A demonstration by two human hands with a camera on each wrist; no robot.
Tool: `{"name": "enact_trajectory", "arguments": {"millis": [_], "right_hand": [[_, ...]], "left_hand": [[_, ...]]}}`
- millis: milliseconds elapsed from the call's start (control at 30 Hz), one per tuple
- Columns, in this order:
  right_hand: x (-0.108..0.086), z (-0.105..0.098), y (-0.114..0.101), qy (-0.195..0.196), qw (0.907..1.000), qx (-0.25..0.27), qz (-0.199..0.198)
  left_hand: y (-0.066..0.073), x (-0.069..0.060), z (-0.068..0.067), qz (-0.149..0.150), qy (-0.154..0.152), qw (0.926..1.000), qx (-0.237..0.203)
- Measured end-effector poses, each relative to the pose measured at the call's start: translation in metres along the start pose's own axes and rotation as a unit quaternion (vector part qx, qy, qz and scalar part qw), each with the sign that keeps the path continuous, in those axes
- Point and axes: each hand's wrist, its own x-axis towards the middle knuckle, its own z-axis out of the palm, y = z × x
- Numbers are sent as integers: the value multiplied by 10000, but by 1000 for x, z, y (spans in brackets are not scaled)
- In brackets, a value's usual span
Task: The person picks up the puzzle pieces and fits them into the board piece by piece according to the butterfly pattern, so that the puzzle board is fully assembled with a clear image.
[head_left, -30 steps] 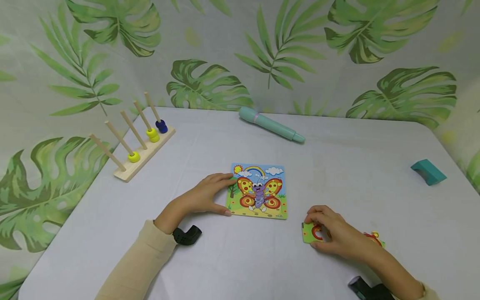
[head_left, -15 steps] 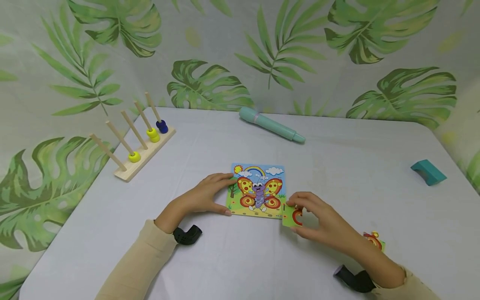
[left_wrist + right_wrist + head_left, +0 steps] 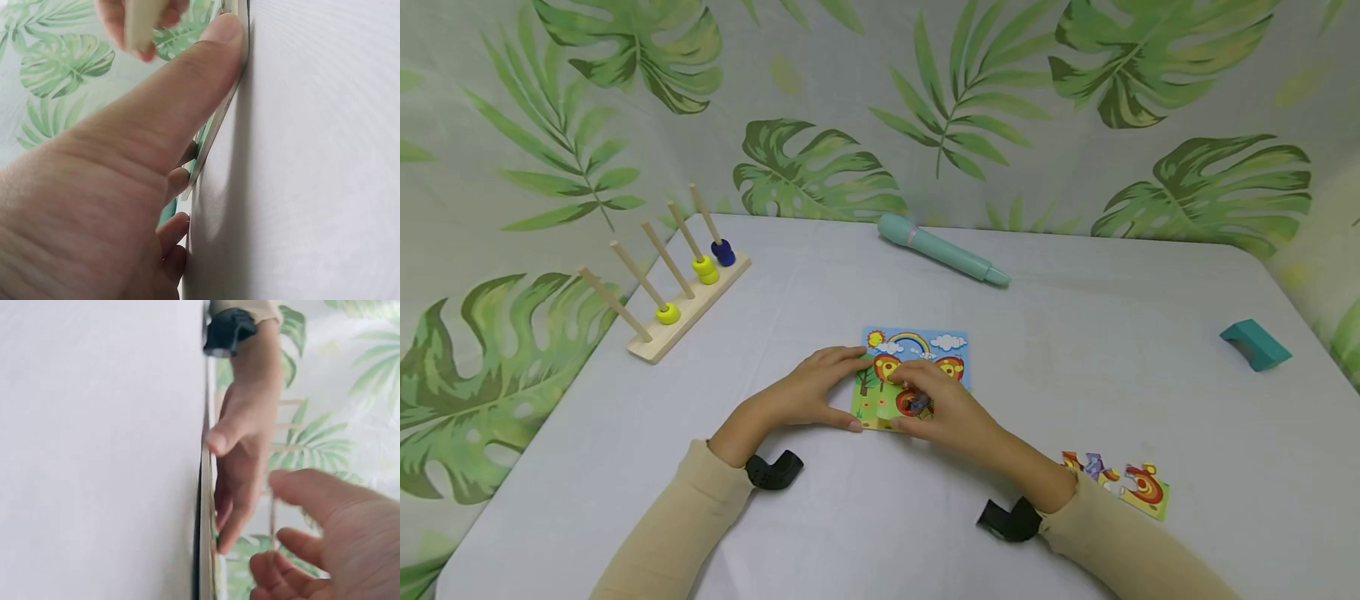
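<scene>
A square butterfly picture board [image 3: 951, 340] lies flat on the white table. My left hand [image 3: 814, 387] rests at its left side, thumb at the near-left corner and fingertips along the edge. Above the board, my right hand [image 3: 958, 417] pinches a green and red jigsaw piece [image 3: 889, 407] between thumb and fingers. The right wrist view shows this piece [image 3: 273, 515] edge-on, raised clear of the board. It is blurred in the left wrist view. Most of the butterfly is hidden behind the right hand. Loose jigsaw pieces [image 3: 1146, 492] lie beside the right forearm, which partly covers some.
A wooden peg stand [image 3: 688, 321] with yellow and dark blue beads stands at the left. Near the back edge lies a mint-green tube-shaped object [image 3: 946, 252]. A teal arched block [image 3: 1257, 344] sits at the far right. A leaf-print cloth [image 3: 820, 92] hangs behind the table.
My right hand has carried the jigsaw piece leftward from the table at the right to above the board. More loose pieces now show beside the forearm. My left hand has stayed still.
</scene>
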Motion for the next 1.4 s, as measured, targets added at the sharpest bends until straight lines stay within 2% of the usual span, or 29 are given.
{"name": "enact_trajectory", "arguments": {"millis": [167,367,533,800,1000,1200,1400], "right_hand": [[8,14,9,-210,9990,-275,269],[11,20,13,-306,9974,-548,344],[12,20,15,-354,9973,-511,395],[12,18,18,-514,9959,-472,568],[14,14,18,-664,9952,-345,624],[16,16,19,-603,9956,-203,691],[17,20,20,-493,9950,-278,827]], "left_hand": [[0,1,0,57,15,10000,-20],[-1,0,1,18,-8,10000,-2],[-1,0,1,-1,-33,10000,1],[-2,-1,3,140,76,9998,-110],[-6,-3,9,214,257,9994,-49],[-7,-7,15,242,547,9982,14],[-2,-13,16,655,868,9941,-42]]}}
